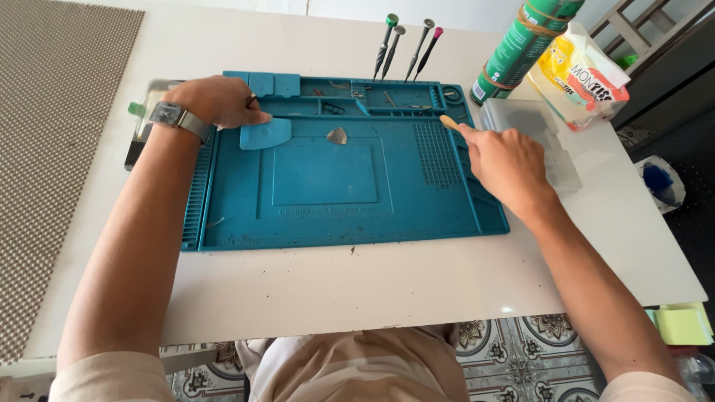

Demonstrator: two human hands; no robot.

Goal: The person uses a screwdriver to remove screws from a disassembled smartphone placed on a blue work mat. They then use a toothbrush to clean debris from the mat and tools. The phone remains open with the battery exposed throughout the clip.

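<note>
The left hand (220, 101) pinched a blue card (264, 134) at the mat's (328, 216) far-left edge; the right hand (506, 160) gripped a stick (450, 123) at its right edge. One pick (337, 135) lay between on open mat, and four screwdrivers (406, 46) stood behind.

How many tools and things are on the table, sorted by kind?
Screwdrivers: 4
Blue mat: 1
Blue card under the left hand: 1
Grey pick: 1
Small stick in the right hand: 1
Green can: 1
Yellow packet: 1
Clear box: 1
Total: 11
</note>
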